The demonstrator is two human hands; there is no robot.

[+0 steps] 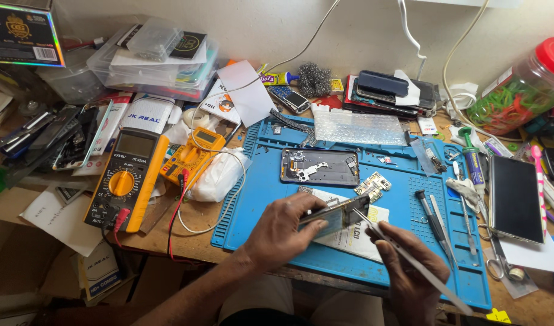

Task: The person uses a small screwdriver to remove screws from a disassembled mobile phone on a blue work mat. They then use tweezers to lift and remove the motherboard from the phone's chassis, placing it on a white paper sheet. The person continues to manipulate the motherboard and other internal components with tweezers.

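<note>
Holding phone part edge-up, long axis left-right; tweezers touching.

phone screen panel: thin, dark, glassy | tilted edge-on above blue mat | tweezers: slim, metal, tip touching panel

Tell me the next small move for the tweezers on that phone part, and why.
Probably ease the tweezers tip further along the edge of the phone part. The right hand has the tip at the part's end, while the left hand holds it tilted above the blue mat.
</note>
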